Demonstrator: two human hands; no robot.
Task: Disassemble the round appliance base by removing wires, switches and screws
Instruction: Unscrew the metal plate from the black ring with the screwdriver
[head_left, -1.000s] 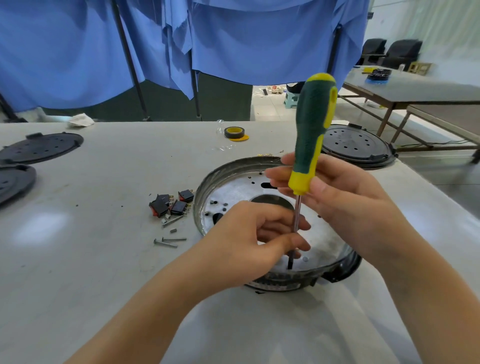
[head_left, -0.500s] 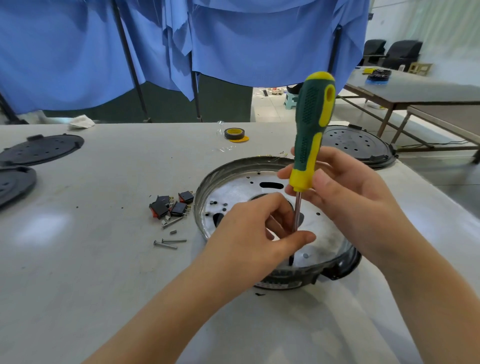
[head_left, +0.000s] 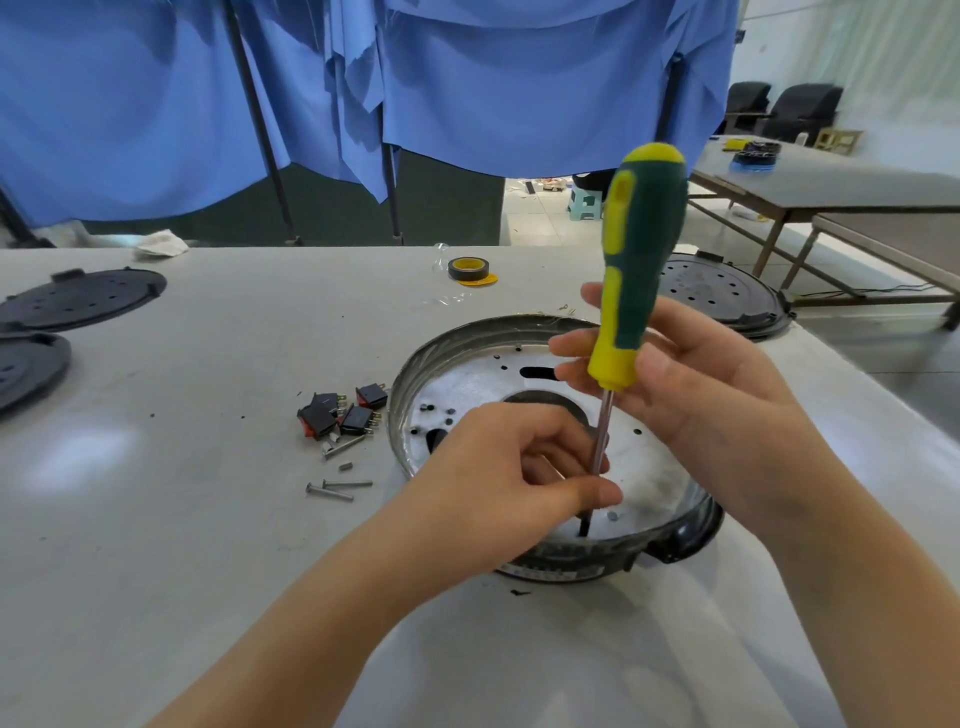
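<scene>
The round metal appliance base (head_left: 467, 343) lies open side up on the grey table. A green and yellow screwdriver (head_left: 636, 260) stands nearly upright in it, tip down near the base's front rim. My right hand (head_left: 691, 384) holds the lower yellow part of the handle. My left hand (head_left: 509, 478) reaches into the base and pinches the shaft low down between thumb and fingers. The screw under the tip is hidden. Several black switches (head_left: 340, 413) and loose screws (head_left: 335, 488) lie left of the base.
Two black round covers (head_left: 78, 299) lie at the table's left edge and another (head_left: 722, 296) sits behind the base at right. A roll of black tape (head_left: 468, 269) lies further back. Blue cloth hangs behind the table, and another table stands at right.
My right hand has turned around the handle, so the screwdriver has rotated. My left hand has shifted its grip on the shaft a little. The base has stayed in place.
</scene>
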